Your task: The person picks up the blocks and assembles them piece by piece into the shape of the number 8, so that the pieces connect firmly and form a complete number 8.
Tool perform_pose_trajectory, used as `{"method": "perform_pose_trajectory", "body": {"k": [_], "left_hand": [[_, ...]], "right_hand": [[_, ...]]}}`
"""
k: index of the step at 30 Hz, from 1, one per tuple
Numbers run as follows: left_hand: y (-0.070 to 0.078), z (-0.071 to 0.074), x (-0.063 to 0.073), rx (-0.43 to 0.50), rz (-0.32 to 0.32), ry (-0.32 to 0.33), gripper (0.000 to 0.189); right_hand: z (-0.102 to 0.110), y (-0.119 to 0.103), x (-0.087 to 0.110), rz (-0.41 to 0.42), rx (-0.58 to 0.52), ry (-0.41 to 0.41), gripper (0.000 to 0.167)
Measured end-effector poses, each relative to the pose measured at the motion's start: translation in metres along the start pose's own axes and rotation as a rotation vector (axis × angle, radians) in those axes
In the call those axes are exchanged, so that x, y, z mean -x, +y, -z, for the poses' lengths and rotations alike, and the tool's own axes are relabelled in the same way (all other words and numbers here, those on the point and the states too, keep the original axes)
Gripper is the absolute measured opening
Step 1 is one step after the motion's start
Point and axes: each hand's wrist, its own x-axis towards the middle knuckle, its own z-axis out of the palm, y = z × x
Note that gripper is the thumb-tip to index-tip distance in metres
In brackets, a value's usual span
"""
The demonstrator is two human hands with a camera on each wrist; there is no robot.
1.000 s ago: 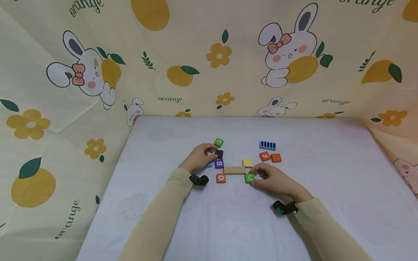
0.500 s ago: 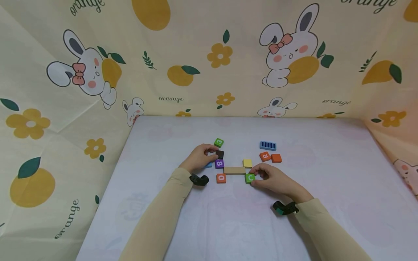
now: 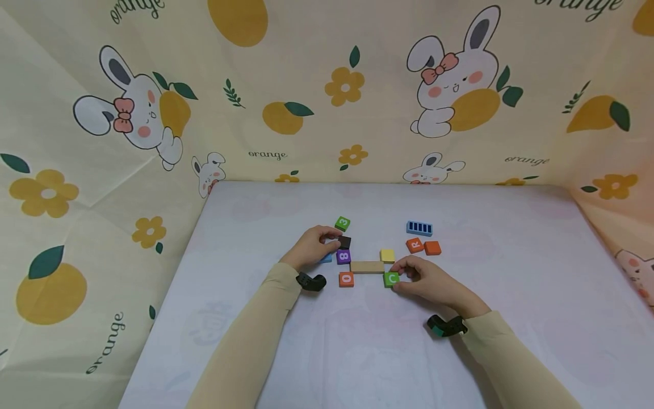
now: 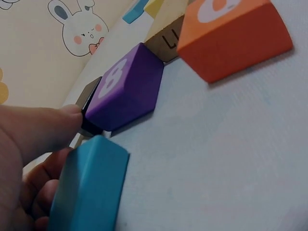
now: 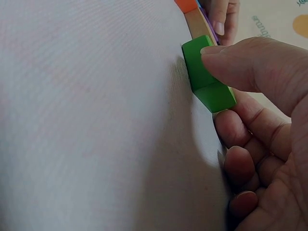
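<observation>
My left hand (image 3: 313,245) pinches a black block (image 3: 344,242) between thumb and fingers, just behind a purple block marked 8 (image 3: 343,257). Under that hand lies a blue block (image 4: 91,183), partly hidden in the head view. My right hand (image 3: 424,276) pinches a green block marked C (image 3: 390,279) at the right end of a plain wooden plank (image 3: 367,267), with the thumb on its near side in the right wrist view. An orange block (image 3: 346,279) sits in front of the plank's left end, and a yellow block (image 3: 387,255) behind its right end.
Beyond the black block lies a green block marked 3 (image 3: 343,223). To the back right are a blue block with dark bars (image 3: 419,228), an orange R block (image 3: 415,245) and a plain orange block (image 3: 432,247). A printed cloth (image 3: 306,153) rises behind the white table (image 3: 347,352).
</observation>
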Motion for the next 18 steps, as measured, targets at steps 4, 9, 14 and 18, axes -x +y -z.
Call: {"method": "perform_pose_trajectory", "body": {"k": [4, 9, 14, 18], "left_hand": [[-0.001, -0.0001, -0.0004, 0.001, 0.006, -0.001, 0.031], [-0.0021, -0.0001, -0.0005, 0.009, 0.012, -0.002, 0.031], [-0.0031, -0.0001, -0.0006, 0.011, 0.002, 0.0, 0.031], [-0.0025, -0.0001, 0.0, 0.018, -0.001, -0.001, 0.032]], "right_hand": [[-0.0002, 0.0003, -0.0002, 0.003, -0.002, 0.003, 0.038], [-0.0008, -0.0009, -0.0001, -0.005, -0.004, 0.006, 0.038], [-0.0003, -0.0019, 0.0001, -0.004, 0.002, 0.003, 0.037], [0.0025, -0.0028, 0.0004, -0.006, 0.007, -0.002, 0.037]]}}
